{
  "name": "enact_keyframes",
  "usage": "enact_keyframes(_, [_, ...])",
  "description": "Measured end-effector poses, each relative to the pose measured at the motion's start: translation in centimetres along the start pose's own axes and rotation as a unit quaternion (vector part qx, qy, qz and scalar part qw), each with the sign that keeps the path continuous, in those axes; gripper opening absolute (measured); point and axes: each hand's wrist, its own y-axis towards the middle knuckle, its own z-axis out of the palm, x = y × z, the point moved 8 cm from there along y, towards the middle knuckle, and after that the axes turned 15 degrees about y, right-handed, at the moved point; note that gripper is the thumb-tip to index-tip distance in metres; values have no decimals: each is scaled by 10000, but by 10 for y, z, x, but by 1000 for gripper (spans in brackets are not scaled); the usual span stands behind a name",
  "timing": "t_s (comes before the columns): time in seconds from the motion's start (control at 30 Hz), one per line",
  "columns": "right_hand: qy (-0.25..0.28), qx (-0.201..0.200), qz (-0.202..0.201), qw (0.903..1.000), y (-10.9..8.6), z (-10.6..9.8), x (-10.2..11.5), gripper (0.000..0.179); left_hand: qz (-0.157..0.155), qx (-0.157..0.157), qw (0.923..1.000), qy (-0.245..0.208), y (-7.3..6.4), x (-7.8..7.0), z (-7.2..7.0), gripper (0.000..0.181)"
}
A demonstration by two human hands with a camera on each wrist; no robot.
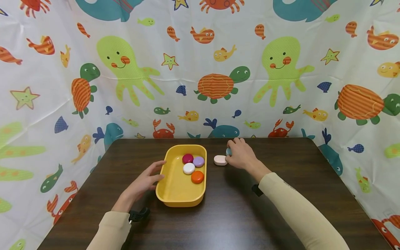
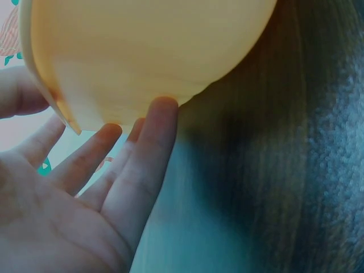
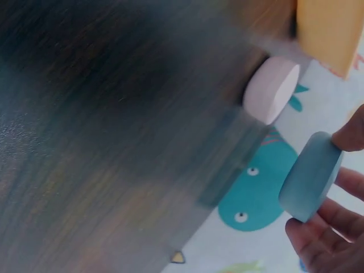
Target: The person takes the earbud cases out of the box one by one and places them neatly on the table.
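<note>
A yellow tray (image 1: 168, 189) stands left of the table's middle. In it lie a crimson disc (image 1: 188, 158), a purple one, a white one and an orange disc (image 1: 197, 177), all smooth and soap-like. My left hand (image 1: 142, 182) touches the tray's left side, its fingers spread and fairly straight against the outer wall (image 2: 142, 45). Toward the back of the table, my right hand (image 1: 242, 154) pinches a light blue bar of soap (image 3: 311, 176) between thumb and fingertips, appearing raised off the tabletop. Just left of that hand, a pale pink oval bar of soap (image 1: 220, 160) lies on the table.
The dark wooden table (image 1: 237, 215) reaches to a white curtain (image 1: 187, 69) printed with sea animals, which hangs behind it and along both sides. A dark band (image 1: 139, 214) circles the left wrist, and a dark device (image 1: 257, 190) sits at the right one.
</note>
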Motion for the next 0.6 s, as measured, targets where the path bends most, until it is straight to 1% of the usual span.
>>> enact_keyframes(0.3, [-52, 64, 275, 9996, 2, 6, -18, 36, 12, 21, 10000, 22, 1, 0, 0, 63])
enact_keyframes(0.6, [-39, 269, 575, 9980, 2, 20, -33, 34, -5, 20, 10000, 46, 0, 0, 0, 64])
